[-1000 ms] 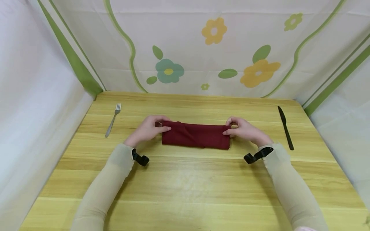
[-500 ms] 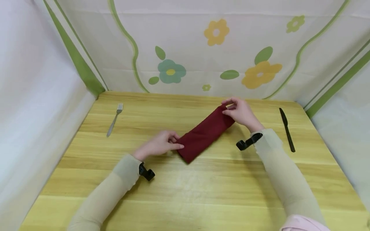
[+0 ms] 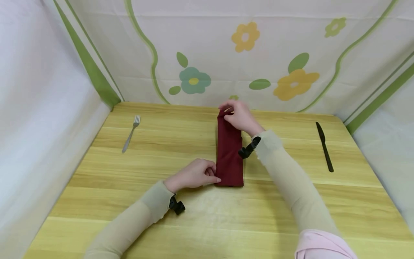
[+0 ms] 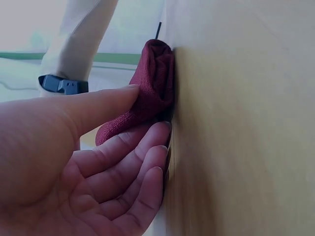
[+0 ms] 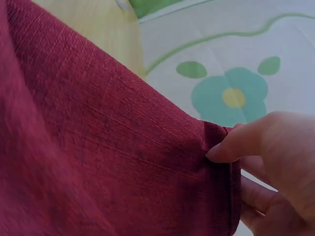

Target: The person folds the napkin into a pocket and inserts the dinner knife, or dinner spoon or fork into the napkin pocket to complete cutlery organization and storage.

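A dark red cloth napkin (image 3: 229, 154), folded into a long strip, stands lengthwise away from me in the middle of the head view. Its far end is pinched between the thumb and fingers of my right hand (image 3: 238, 117). At the near left corner my left hand (image 3: 195, 174) grips the edge, thumb on top and fingers beneath. The left wrist view shows the rolled layers at the end of the napkin (image 4: 152, 78) by the thumb (image 4: 110, 101). In the right wrist view the thumb (image 5: 236, 142) presses the hemmed end of the napkin (image 5: 123, 137).
A metal fork (image 3: 130, 135) lies at the left of the wooden table (image 3: 200, 230). A black knife (image 3: 324, 147) lies at the right. Behind the far table edge hangs a white curtain (image 3: 210, 43) with printed flowers.
The napkin has turned from lying crosswise, through a diagonal, to pointing away from me. My right hand has moved left and farther off, my left hand nearer and to the right.
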### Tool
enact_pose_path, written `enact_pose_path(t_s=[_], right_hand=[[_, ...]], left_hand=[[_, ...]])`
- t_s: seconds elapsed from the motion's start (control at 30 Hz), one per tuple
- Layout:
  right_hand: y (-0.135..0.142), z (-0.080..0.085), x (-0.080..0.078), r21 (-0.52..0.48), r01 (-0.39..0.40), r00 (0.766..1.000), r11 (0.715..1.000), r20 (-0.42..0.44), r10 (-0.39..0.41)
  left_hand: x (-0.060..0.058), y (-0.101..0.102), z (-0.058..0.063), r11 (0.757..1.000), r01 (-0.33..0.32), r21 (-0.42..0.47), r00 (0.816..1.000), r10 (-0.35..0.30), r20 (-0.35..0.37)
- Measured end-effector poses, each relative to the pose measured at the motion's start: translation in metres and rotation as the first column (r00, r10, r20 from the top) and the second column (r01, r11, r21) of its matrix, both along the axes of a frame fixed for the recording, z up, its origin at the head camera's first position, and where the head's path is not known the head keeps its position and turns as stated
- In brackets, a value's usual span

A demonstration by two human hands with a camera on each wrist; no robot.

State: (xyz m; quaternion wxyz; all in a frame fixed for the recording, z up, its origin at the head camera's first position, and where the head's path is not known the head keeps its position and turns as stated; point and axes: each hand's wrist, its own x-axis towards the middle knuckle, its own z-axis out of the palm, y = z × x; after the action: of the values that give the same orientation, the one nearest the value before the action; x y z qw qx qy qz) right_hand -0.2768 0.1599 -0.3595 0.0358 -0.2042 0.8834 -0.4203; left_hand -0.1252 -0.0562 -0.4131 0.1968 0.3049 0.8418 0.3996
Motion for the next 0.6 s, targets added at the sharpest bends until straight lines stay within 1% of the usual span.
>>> enact_pose_path(t_s=[0.07,0.13,0.23,0.33,0.4,0.43,0.5,0.57,0.6], right_hand=[[-0.004,-0.002,-0.001,0.006,-0.012,1.000,1.000,-0.013,0.012],[-0.005,-0.005,-0.001,0.015,-0.024,1.000,1.000,-0.008,0.025],[-0.002,-0.010,0.000,0.039,-0.031,1.000,0.999,0.001,0.031],[0.004,-0.012,0.002,0.037,-0.027,1.000,0.999,0.008,0.026],[0.009,-0.010,0.004,0.028,-0.022,1.000,0.999,-0.006,0.022],[0.012,-0.009,0.006,0.026,-0.021,1.000,0.999,-0.014,0.021],[0.018,-0.007,0.011,0.025,-0.027,0.999,0.999,-0.025,0.027],[0.023,-0.005,0.017,0.032,-0.035,0.999,0.999,-0.035,0.036],[0.026,-0.004,0.020,0.036,-0.043,0.998,0.998,-0.040,0.044]], left_hand=[[0.000,0.001,0.000,1.000,-0.005,-0.004,1.000,0.005,-0.013],[0.001,0.001,0.001,1.000,-0.016,-0.022,0.999,0.016,-0.029],[0.001,0.001,0.002,0.997,-0.056,-0.047,0.997,0.053,-0.059],[0.001,0.001,0.004,0.994,-0.105,-0.040,0.985,0.098,-0.145],[0.002,0.002,0.006,0.994,-0.111,-0.015,0.973,0.106,-0.207],[0.002,0.003,0.008,0.995,-0.101,-0.008,0.967,0.096,-0.234],[0.003,0.005,0.010,0.998,-0.056,-0.020,0.963,0.049,-0.264],[0.005,0.006,0.012,0.997,0.006,-0.077,0.962,-0.026,-0.270],[0.006,0.006,0.013,0.993,0.039,-0.113,0.961,-0.069,-0.267]])
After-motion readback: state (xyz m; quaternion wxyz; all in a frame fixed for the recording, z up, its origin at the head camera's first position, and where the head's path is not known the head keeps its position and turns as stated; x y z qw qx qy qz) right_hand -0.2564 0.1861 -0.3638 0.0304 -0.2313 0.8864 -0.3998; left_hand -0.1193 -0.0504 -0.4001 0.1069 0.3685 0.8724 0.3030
